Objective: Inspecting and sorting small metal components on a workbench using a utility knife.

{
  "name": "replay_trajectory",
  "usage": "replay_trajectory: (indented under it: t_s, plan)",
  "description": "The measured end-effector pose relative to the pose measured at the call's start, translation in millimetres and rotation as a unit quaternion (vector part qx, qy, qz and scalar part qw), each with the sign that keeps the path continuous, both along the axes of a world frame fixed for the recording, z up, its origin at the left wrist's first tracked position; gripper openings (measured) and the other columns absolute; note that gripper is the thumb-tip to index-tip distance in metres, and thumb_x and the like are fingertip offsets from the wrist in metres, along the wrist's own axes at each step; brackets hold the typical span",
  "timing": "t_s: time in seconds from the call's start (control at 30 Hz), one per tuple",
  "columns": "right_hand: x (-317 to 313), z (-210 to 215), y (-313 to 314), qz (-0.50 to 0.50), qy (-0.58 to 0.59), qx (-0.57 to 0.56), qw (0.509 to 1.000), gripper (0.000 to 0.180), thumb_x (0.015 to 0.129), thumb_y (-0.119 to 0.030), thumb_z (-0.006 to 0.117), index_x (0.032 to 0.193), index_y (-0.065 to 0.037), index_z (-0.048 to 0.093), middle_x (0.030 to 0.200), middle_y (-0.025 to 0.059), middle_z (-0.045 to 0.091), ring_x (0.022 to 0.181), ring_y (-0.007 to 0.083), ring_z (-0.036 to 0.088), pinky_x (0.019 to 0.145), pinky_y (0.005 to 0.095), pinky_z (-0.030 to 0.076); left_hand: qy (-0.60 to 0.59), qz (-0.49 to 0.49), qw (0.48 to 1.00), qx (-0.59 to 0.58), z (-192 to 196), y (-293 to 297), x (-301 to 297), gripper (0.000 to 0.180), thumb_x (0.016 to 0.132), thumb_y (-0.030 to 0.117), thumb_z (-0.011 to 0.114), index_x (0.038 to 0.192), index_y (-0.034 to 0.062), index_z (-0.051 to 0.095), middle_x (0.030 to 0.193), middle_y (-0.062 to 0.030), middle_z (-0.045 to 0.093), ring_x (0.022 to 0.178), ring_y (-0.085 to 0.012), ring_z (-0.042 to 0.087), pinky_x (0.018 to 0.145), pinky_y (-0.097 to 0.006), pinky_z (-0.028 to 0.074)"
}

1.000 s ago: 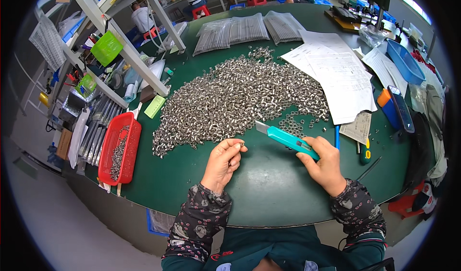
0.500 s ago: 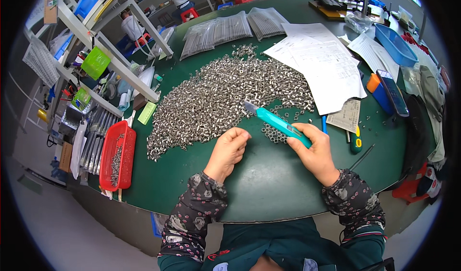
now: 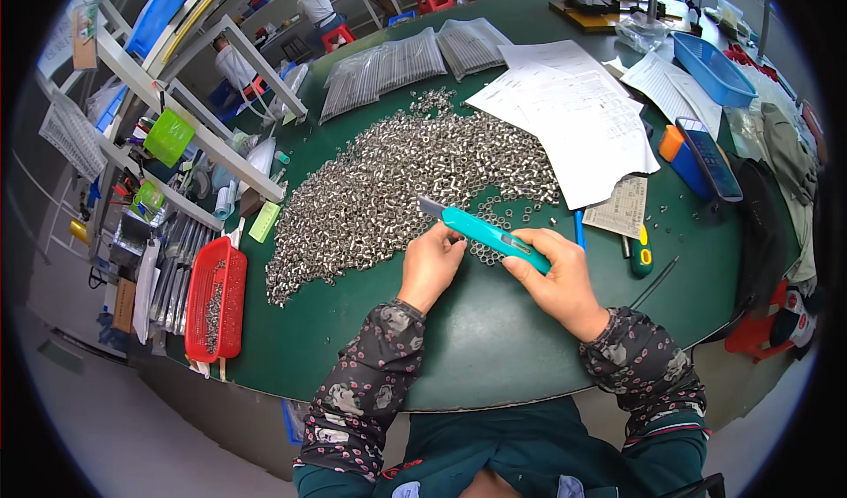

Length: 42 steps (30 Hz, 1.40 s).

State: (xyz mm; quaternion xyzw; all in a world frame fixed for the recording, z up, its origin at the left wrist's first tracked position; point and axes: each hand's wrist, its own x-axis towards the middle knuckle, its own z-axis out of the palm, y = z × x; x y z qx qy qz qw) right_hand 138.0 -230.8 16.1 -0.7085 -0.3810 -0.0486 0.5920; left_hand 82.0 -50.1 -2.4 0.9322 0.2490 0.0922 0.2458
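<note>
My right hand (image 3: 562,279) grips a teal utility knife (image 3: 496,239) by its rear half, with the blade extended and pointing to the far left. Close beside the knife's front end is my left hand (image 3: 430,264), its fingers curled together; whatever they may hold is hidden or too small to name. The blade sits just above those fingers. Beyond both hands spreads a wide heap of small, shiny metal rings (image 3: 388,176). Some rings lie flat side by side under and beyond the knife.
A red plastic basket (image 3: 233,308) with some metal parts stands at the left edge. Bagged metal tubes (image 3: 410,64) lie at the back. Papers (image 3: 587,119), a phone (image 3: 710,161), a yellow-green-handled tool (image 3: 642,255) and a blue basket (image 3: 713,73) are on the right. Other people sit far off.
My left hand has moved up and slightly right, closer to the knife. My right hand and the knife have shifted a little left. The whole view has shifted slightly too.
</note>
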Motion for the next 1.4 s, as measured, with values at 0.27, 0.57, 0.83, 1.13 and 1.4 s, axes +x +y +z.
replay_trajectory:
  t_s: [0.27, 0.57, 0.83, 1.13, 1.4]
  plan:
    - [-3, -2, -2, 0.023, -0.003, -0.080, 0.997, 0.026, 0.073, -0.019, 0.067, 0.092, -0.003, 0.061, 0.073, 0.0121, 0.057, 0.063, 0.0262, 0.056, 0.056, 0.0320, 0.043, -0.223, -0.011, 0.660, -0.718, 11, 26, -60, 0.007, 0.081, 0.004, 0.045, 0.088, 0.0056, 0.047, 0.069, -0.0038, 0.045, 0.047, -0.0053, 0.034, 0.034, -0.017, 0.022]
    - [-6, -9, 4, 0.082, -0.022, -0.151, 0.985, 0.029, 0.072, -0.024, 0.066, 0.091, -0.003, 0.062, 0.079, 0.0137, 0.060, 0.071, 0.0302, 0.059, 0.063, 0.0366, 0.047, -0.276, -0.007, 0.596, -0.754, -3, 40, -73, 0.010, 0.086, 0.007, 0.044, 0.095, 0.0040, 0.049, 0.077, -0.0056, 0.049, 0.050, -0.0054, 0.036, 0.036, -0.016, 0.024]
    - [-7, -9, 3, 0.117, 0.009, -0.188, 0.975, 0.030, 0.073, -0.026, 0.065, 0.092, -0.002, 0.062, 0.082, 0.0143, 0.061, 0.073, 0.0305, 0.059, 0.065, 0.0364, 0.047, -0.270, -0.025, 0.611, -0.743, -6, 39, -75, 0.011, 0.090, 0.008, 0.045, 0.097, 0.0037, 0.052, 0.076, -0.0028, 0.051, 0.049, -0.0035, 0.035, 0.037, -0.015, 0.025]
    - [-7, -9, 2, 0.125, 0.037, -0.213, 0.968, 0.029, 0.074, -0.027, 0.065, 0.091, -0.004, 0.064, 0.082, 0.0142, 0.062, 0.073, 0.0303, 0.059, 0.065, 0.0366, 0.047, -0.273, -0.036, 0.633, -0.724, -8, 37, -75, 0.011, 0.089, 0.010, 0.048, 0.098, 0.0033, 0.052, 0.073, -0.0002, 0.051, 0.049, -0.0022, 0.034, 0.037, -0.015, 0.025]
    - [-11, -7, 3, 0.087, -0.009, -0.217, 0.972, 0.028, 0.073, -0.026, 0.065, 0.091, -0.005, 0.064, 0.076, 0.0120, 0.060, 0.068, 0.0299, 0.058, 0.060, 0.0375, 0.046, -0.261, -0.024, 0.644, -0.719, -7, 37, -77, 0.011, 0.090, 0.011, 0.048, 0.097, 0.0029, 0.052, 0.070, 0.0010, 0.049, 0.049, -0.0019, 0.033, 0.038, -0.014, 0.025]
